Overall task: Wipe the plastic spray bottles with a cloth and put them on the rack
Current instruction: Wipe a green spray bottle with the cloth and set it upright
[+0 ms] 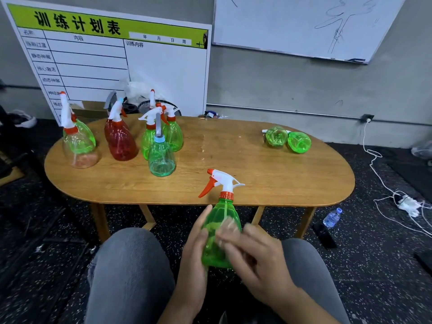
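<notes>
Bottle standing upright over lap | left hand cupping its 9 o'clock side | right hand blurred at 3 o'clock, grip unclear

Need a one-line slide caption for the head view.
Seated person holds a green spray bottle between left hand and right hand before a wooden table of bottles.

A white planning board leaning against the wall carries a green header band reading 训练计划表 in large black characters. Beneath it, one column heading reads 内容, a right-hand box is headed 训练内容, and a strip shows 年 月 日 周. The left-column row labels are too blurred to read. The whiteboard bears only illegible scribbles.
</notes>
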Demonstrator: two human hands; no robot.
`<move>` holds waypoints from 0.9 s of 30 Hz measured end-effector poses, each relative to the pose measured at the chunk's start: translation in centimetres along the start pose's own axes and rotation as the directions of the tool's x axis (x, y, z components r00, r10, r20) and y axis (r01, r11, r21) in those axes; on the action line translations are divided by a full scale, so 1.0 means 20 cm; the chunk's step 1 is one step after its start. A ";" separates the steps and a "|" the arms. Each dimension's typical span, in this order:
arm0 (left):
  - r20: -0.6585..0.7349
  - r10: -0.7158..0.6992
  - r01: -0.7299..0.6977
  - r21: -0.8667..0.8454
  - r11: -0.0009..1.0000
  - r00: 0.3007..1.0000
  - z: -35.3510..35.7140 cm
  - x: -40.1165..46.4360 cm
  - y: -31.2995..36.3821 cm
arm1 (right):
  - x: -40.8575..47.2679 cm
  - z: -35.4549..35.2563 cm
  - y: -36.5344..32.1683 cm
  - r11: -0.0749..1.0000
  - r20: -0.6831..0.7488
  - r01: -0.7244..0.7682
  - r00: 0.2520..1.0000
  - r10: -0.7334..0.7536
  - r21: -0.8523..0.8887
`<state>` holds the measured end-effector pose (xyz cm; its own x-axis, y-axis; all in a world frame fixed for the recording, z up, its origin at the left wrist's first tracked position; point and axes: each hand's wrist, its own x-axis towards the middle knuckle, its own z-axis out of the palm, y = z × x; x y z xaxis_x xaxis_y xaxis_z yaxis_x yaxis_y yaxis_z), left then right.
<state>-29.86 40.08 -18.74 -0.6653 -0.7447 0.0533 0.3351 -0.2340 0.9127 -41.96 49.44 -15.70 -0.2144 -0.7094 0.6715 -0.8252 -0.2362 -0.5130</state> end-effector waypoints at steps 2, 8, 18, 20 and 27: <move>0.003 0.009 -0.009 0.025 1.000 1.000 0.01 0.00 0.01 | 0.11 -0.01 0.03 0.992 -0.088 -0.127 0.988 0.125 -0.012; -0.039 -0.009 0.010 0.040 0.999 0.999 -0.02 0.01 -0.03 | 0.15 0.08 0.08 0.966 -0.076 -0.259 0.963 0.258 -0.011; -0.025 -0.003 0.004 0.012 1.000 1.000 -0.02 0.00 -0.02 | -0.10 0.03 0.00 0.994 0.148 0.082 0.986 -0.071 -0.070; -0.027 0.004 -0.003 0.031 1.000 1.000 -0.01 0.00 -0.02 | -0.06 0.00 0.01 0.999 0.097 0.036 0.995 -0.033 -0.036; -0.053 -0.017 0.022 0.104 0.994 0.998 0.00 0.02 -0.04 | 0.15 0.06 0.09 0.940 -0.117 -0.340 0.933 0.340 0.021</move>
<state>-30.35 39.96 -19.45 -0.6346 -0.7727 0.0161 0.2491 -0.1848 0.9507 -43.51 46.18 -15.24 -0.5421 -0.6645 0.5144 -0.6919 0.0055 -0.7220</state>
